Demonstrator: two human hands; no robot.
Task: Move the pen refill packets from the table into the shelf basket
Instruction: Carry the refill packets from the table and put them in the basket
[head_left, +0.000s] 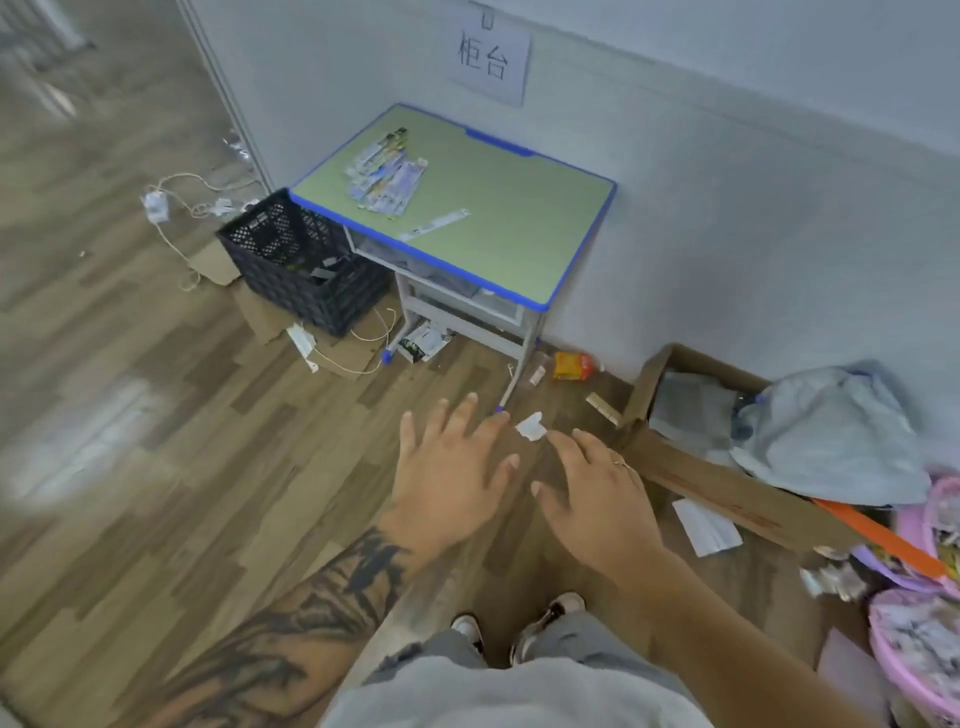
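Note:
A pile of pen refill packets lies on the far left part of a small green table with a blue edge. One more packet lies alone nearer the table's front edge. Both my hands hover low in front of me, well short of the table, over the wooden floor. My left hand is spread with straight fingers and holds nothing. My right hand is also spread and empty, palm down. No shelf basket shows in the head view.
A black plastic crate stands on the floor at the table's left. A cardboard box with grey cloth lies at the right, pink baskets beyond it. Cables, wrappers and paper scraps litter the floor.

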